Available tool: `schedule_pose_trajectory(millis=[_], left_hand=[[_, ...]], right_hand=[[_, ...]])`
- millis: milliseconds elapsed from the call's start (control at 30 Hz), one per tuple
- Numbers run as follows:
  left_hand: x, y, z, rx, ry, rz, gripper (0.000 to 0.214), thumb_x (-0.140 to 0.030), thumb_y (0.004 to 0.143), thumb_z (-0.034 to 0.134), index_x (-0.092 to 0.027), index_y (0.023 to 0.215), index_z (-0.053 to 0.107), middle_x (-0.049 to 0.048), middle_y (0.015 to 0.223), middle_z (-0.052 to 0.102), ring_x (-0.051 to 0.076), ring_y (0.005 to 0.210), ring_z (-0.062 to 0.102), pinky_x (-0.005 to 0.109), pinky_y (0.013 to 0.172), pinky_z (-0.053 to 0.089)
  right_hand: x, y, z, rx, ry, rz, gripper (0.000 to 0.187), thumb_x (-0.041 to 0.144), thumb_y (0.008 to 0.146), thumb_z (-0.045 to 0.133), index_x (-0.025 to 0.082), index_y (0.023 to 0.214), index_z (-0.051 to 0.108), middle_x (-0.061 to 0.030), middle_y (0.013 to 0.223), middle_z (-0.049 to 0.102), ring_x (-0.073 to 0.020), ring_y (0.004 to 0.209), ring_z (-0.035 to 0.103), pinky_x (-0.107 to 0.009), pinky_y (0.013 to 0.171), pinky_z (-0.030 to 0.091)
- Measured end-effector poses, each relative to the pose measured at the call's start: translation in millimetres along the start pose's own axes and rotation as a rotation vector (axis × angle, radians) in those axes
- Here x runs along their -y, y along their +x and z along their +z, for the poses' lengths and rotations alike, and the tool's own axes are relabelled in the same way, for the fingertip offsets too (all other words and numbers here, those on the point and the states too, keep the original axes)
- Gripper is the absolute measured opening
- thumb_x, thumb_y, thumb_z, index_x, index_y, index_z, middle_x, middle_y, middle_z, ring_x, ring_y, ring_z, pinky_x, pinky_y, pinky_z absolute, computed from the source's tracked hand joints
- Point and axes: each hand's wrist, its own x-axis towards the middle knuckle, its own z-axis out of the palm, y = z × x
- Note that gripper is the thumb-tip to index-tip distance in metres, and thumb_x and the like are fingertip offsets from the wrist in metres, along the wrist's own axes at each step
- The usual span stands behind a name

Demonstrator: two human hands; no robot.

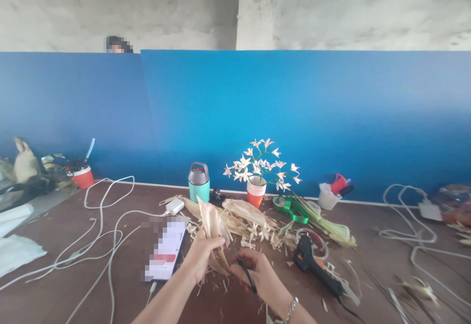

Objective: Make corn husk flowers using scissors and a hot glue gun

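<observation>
My left hand (201, 255) is closed on a pale dried corn husk (211, 220), thumb across its front, the wide end standing up. In my right hand (255, 269) is a pair of scissors (246, 273) with black handles, their tip up beside the husk's right edge. Whether the blades touch the husk I cannot tell. Just beyond my hands lie more husks (248, 211) and cut husk flowers (253, 233). A red and white paper cup (255, 194) behind them holds green stems with pale husk flowers (257, 164).
Right of my hands lies a black glue gun (316, 265); behind it are green ribbon (290, 207) and a bundle of stalks (329, 228). A phone (166, 250) and white cables (110, 245) lie left. A teal flask (199, 184) stands before the blue partition (235, 108); a person's head shows above it.
</observation>
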Motion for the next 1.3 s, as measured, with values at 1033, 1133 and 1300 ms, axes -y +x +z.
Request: schedule_pose_trajectory(millis=[1033, 1133, 1300], left_hand=[[-6.8, 6.6, -11.0, 0.098, 0.046, -0.094, 0.035, -0.010, 0.051, 0.071, -0.014, 0.082, 0.056, -0.0004, 0.060, 0.066, 0.016, 0.055, 0.061, 0.028, 0.055, 0.049], [-5.8, 8.4, -12.7, 0.101, 0.042, -0.111, 0.036, -0.009, 0.050, 0.071, -0.014, 0.082, 0.056, 0.0001, 0.061, 0.066, 0.016, 0.055, 0.061, 0.028, 0.055, 0.049], [-6.1, 9.4, -13.7, 0.126, 0.030, -0.118, 0.037, -0.007, 0.049, 0.071, -0.014, 0.082, 0.055, -0.0007, 0.059, 0.065, 0.015, 0.053, 0.059, 0.027, 0.052, 0.047]], right_hand=[[5.6, -3.7, -19.3, 0.114, -0.133, 0.069, 0.033, 0.040, 0.060, 0.074, 0.015, 0.075, 0.060, 0.0076, 0.047, 0.049, -0.0039, 0.035, 0.038, -0.016, 0.034, 0.028], [7.0, -3.5, -20.9, 0.129, -0.145, 0.081, 0.032, 0.039, 0.060, 0.073, 0.014, 0.075, 0.060, 0.0077, 0.046, 0.049, -0.0037, 0.035, 0.037, -0.016, 0.034, 0.028], [8.5, -3.6, -23.3, 0.140, -0.170, 0.090, 0.031, 0.039, 0.059, 0.074, 0.014, 0.073, 0.061, 0.0068, 0.048, 0.051, -0.0041, 0.036, 0.039, -0.016, 0.033, 0.029]])
